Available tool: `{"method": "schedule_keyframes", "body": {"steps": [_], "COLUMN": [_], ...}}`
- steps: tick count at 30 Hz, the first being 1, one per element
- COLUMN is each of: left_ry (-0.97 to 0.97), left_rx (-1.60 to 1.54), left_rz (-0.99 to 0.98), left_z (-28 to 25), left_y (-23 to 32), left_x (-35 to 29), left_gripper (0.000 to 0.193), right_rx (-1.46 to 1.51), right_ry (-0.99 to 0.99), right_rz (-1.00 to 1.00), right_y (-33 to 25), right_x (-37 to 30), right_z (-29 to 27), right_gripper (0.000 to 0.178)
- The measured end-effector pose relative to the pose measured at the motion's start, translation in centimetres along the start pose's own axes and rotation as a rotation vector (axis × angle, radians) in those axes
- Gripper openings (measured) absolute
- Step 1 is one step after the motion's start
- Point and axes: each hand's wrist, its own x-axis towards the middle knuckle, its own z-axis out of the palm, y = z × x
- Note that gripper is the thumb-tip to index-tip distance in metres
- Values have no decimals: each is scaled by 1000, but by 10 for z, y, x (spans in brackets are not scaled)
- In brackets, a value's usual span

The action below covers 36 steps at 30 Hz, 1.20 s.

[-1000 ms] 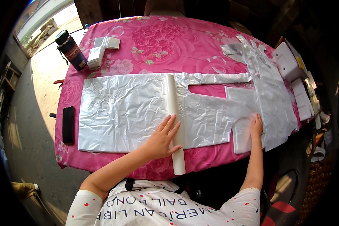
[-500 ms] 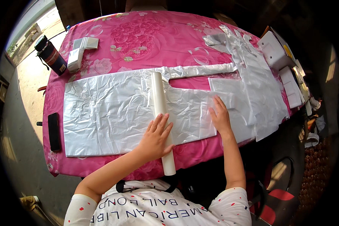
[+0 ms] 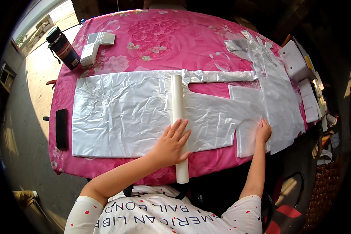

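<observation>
A white plastic vest-type bag lies flat and creased on the table, its body to the left. A white tube rests across it, with the near end beyond the table's front edge. My left hand lies on this tube, fingers stretched out. My right hand, fingers closed, pinches the near strap of the bag and draws the film taut to the right; its fingertips are partly hidden. The far strap runs straight to the right. More white plastic bags lie in an overlapping pile beyond my right hand.
A pink floral cloth covers the table. At left stand a dark flask and small white packets, with a black phone-like slab nearer. White boxes line the right edge. A red chair is at lower right.
My right hand has gone from lying flat on the bag to gripping its near strap, farther right and nearer me. My left hand stays on the tube. The whole view has shifted slightly.
</observation>
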Motion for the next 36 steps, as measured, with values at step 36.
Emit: {"method": "schedule_keyframes", "body": {"steps": [36], "left_ry": [161], "left_rx": [-224], "left_rz": [-817], "left_z": [-142], "left_y": [-196], "left_x": [-159], "left_gripper": [25], "right_rx": [488], "right_ry": [-872], "right_rz": [-126], "right_y": [-232], "right_x": [-194], "right_z": [-145], "right_gripper": [40]}}
